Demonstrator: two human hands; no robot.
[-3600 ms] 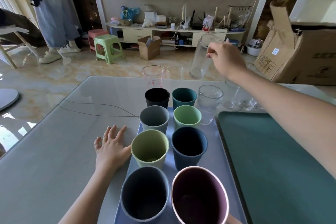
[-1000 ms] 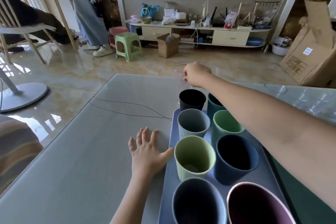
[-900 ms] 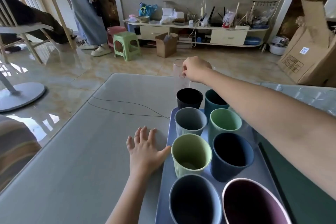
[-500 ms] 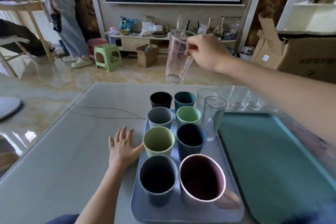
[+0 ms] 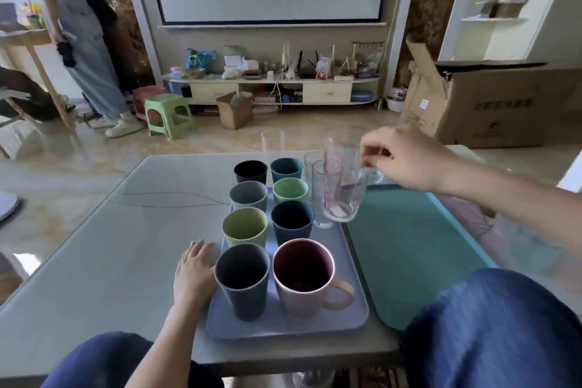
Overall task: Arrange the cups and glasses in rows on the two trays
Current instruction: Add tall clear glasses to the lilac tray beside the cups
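Glass mug (image 5: 343,179) hangs from right hand (image 5: 406,161) over blue tray (image 5: 352,261).

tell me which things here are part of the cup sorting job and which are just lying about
Job: blue-grey tray, green tray, coloured cups, pink mug, glass in right hand, tall glass.

Lying about: green stool, cardboard boxes, TV shelf clutter.

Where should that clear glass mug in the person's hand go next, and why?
Probably down onto the lavender tray, just in front of the tall clear glass: the right hand holds the pink-patterned clear glass mug above that bare strip, continuing the third row.
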